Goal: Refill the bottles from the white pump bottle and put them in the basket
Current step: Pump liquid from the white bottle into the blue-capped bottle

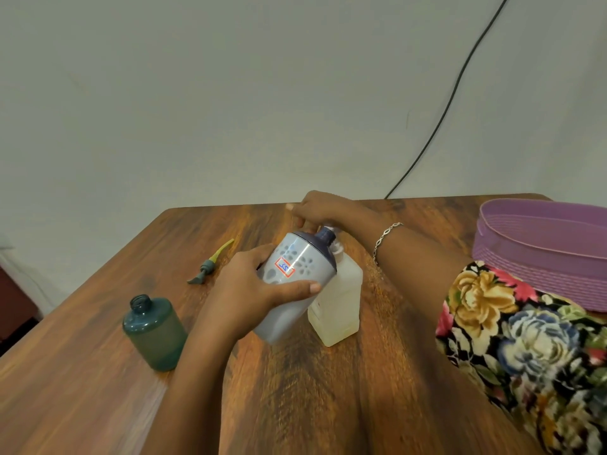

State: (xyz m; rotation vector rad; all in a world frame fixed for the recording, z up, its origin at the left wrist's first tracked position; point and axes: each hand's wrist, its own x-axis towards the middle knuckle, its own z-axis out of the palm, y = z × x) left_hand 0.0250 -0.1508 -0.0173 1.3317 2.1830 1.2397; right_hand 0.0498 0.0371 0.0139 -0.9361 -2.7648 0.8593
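Left hand (259, 290), fingers curled round mid-body of tilted grey bottle (295, 274): light, rigid, smooth plastic, probably slippery; right hand (318, 210), fingers extended, presses atop white pump bottle (338, 300).

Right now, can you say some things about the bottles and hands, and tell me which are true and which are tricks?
1. The left hand holds the grey bottle tilted. True.
2. The green bottle has its cap on. False: its neck is open, and a pump head lies on the table beyond it.
3. The purple basket stands at the table's right side. True.
4. The right hand reaches into the basket. False: it is at the top of the white pump bottle.
5. The green bottle lies on its side. False: it stands upright.
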